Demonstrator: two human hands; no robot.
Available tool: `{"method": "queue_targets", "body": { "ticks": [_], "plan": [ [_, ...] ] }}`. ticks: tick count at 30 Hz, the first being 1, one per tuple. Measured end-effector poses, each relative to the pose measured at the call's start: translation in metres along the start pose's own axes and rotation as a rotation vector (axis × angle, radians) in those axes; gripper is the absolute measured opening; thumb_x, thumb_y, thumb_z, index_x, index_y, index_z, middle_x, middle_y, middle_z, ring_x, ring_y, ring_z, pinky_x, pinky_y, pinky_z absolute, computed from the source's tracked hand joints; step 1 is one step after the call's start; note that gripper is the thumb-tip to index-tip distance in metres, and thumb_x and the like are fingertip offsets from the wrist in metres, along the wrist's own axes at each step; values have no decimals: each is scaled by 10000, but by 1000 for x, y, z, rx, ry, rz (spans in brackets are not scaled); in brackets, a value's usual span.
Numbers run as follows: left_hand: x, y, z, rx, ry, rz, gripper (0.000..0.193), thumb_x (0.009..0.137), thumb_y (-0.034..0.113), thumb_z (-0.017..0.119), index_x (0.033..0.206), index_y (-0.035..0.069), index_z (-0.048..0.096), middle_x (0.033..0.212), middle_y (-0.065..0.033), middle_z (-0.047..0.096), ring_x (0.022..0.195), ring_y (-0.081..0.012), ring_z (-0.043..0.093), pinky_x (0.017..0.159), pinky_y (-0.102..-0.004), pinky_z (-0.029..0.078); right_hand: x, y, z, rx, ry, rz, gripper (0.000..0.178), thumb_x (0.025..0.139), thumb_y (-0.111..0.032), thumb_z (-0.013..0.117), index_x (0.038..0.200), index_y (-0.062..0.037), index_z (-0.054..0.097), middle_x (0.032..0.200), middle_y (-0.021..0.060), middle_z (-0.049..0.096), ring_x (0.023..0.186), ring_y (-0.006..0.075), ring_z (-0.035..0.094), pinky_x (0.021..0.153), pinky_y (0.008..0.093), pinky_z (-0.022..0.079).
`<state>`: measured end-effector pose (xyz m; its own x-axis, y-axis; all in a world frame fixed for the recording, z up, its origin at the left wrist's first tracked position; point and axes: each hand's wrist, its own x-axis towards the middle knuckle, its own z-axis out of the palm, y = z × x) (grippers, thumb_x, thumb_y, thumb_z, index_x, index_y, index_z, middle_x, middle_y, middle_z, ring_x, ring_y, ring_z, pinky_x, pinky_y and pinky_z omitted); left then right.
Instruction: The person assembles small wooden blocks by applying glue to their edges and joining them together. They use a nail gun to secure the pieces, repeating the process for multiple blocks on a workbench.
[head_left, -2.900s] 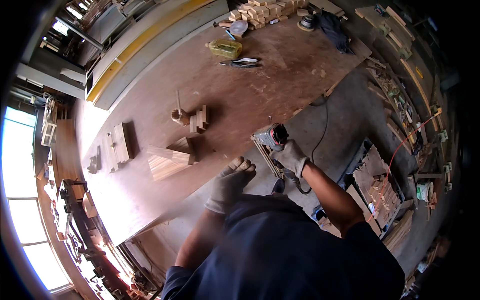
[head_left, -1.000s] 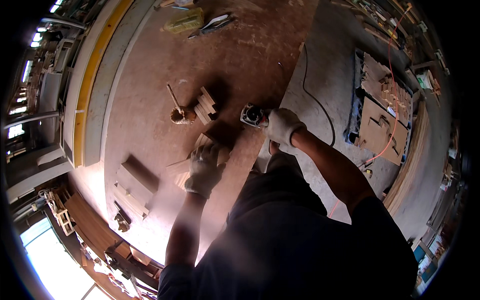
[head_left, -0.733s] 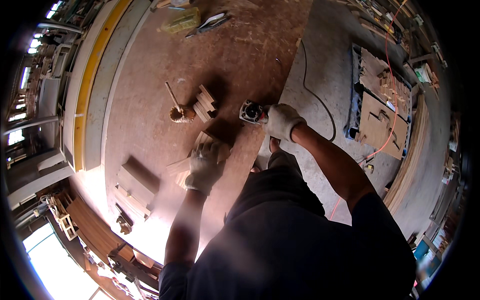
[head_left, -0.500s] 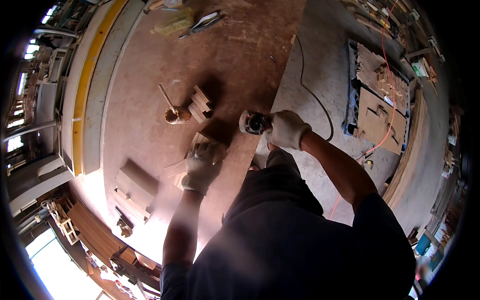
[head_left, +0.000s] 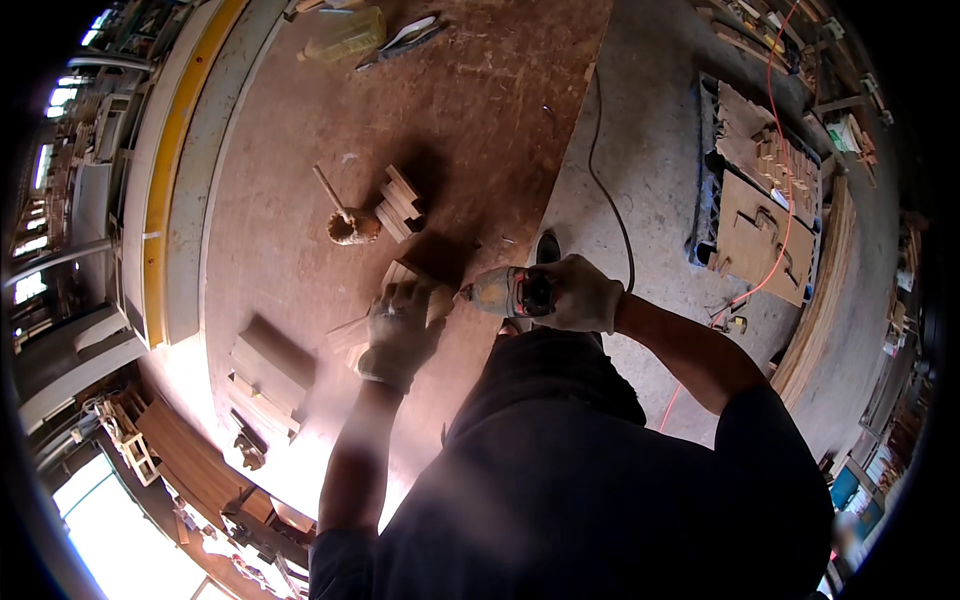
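My left hand (head_left: 398, 330), in a pale work glove, is closed over a small assembly of wooden pieces (head_left: 440, 304) on the brown tabletop, holding it down. Part of that wood is hidden under the palm. In my gloved right hand (head_left: 585, 294) is a power drill (head_left: 497, 292), levelled to the left. The drill's tip comes up close to the right end of the wood; whether it touches I cannot tell. Just beyond stand a few stacked wooden blocks (head_left: 400, 208) and a pot of brown paste (head_left: 354, 230) with a stick (head_left: 331, 190) in it.
A larger wooden block stack (head_left: 270, 370) sits at left. A yellowish plastic bottle (head_left: 345, 38) and a dark-handled tool (head_left: 403, 42) lie at the far end of the table (head_left: 480, 130). A black cord (head_left: 600, 170) trails over the floor; a board-covered pallet (head_left: 755, 230) stands right.
My right hand has turned the drill so that it points left, its tip now close to the wood. My left hand stays on the pieces with little movement.
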<state>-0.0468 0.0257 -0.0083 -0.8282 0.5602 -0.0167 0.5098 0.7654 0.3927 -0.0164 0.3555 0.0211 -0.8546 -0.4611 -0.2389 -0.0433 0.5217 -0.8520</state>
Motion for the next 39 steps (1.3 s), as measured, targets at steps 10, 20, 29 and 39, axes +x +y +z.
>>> {"method": "queue_targets", "body": {
  "ticks": [10,20,29,39],
  "plan": [
    [6,-6,5,47,-82,7,471,787,212,842,1215,79,699,1182,-161,692,1134,-389,641,997,-509,556,10,12,14,-22,6,-60,370,840,-277,881,1149,-117,755,978,112,800,908,336,774,829,429,626],
    [48,28,-41,2,29,255,463,792,217,839,1216,81,715,1173,-153,707,1140,-383,648,982,-500,565,14,0,9,-47,-58,1,410,785,-238,883,1138,-99,729,1043,160,796,1003,374,770,923,458,596],
    [8,-3,0,-5,-92,-17,448,805,220,833,1215,79,720,1178,-153,712,1122,-386,658,977,-505,563,19,-5,8,-56,-62,-24,433,787,-279,905,1143,-99,737,1032,145,796,985,355,769,902,451,599],
    [9,-5,2,-16,-65,-3,442,808,214,833,1210,68,724,1172,-160,718,1108,-389,663,967,-503,566,19,-1,13,-47,13,-75,354,826,-269,897,1098,-96,750,946,122,804,883,316,782,810,424,626]
  ]
}}
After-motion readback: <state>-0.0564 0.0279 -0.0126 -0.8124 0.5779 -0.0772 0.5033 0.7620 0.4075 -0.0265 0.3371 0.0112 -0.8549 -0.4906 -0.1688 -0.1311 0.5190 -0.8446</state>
